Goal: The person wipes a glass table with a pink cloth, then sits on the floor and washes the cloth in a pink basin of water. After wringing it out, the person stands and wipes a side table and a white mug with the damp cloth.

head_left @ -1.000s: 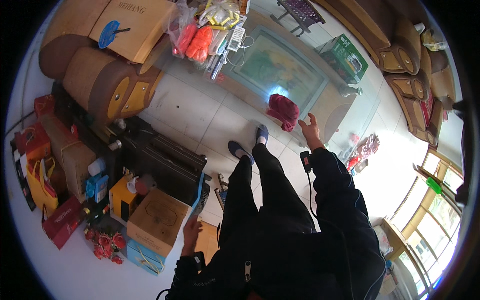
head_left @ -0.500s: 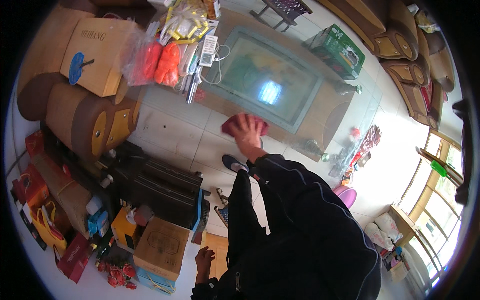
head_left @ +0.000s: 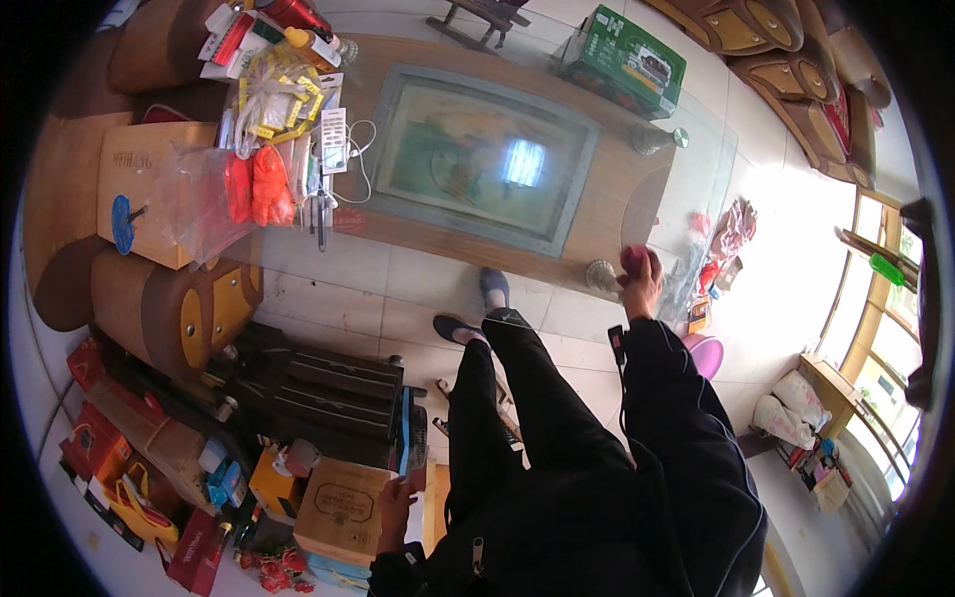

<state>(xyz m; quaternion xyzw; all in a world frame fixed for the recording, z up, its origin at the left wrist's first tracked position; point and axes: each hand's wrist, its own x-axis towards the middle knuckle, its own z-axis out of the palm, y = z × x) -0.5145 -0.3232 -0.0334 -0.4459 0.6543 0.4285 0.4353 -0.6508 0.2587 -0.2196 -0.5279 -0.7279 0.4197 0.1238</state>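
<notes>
My right hand (head_left: 642, 286) is closed on a bunched dark red cloth (head_left: 633, 259). It is at the right end of the glass-topped table (head_left: 398, 224), close to a round glass table support (head_left: 601, 275). Much of the cloth is hidden by my fingers. Low in the view, my left hand (head_left: 395, 507) hangs beside a cardboard box (head_left: 341, 505). Its fingers look loose and slightly apart, and nothing shows in them.
Plastic bags, a red-orange bundle (head_left: 271, 187) and a white power strip (head_left: 334, 139) crowd the table's left end. A green box (head_left: 625, 62) stands at its far right. A black suitcase (head_left: 308, 383) lies left of my legs, and a purple basin (head_left: 704, 354) sits on the right.
My right hand has gone from the table's near edge to its right end, carrying the cloth, now bunched smaller. My view has shifted, and both my feet now show.
</notes>
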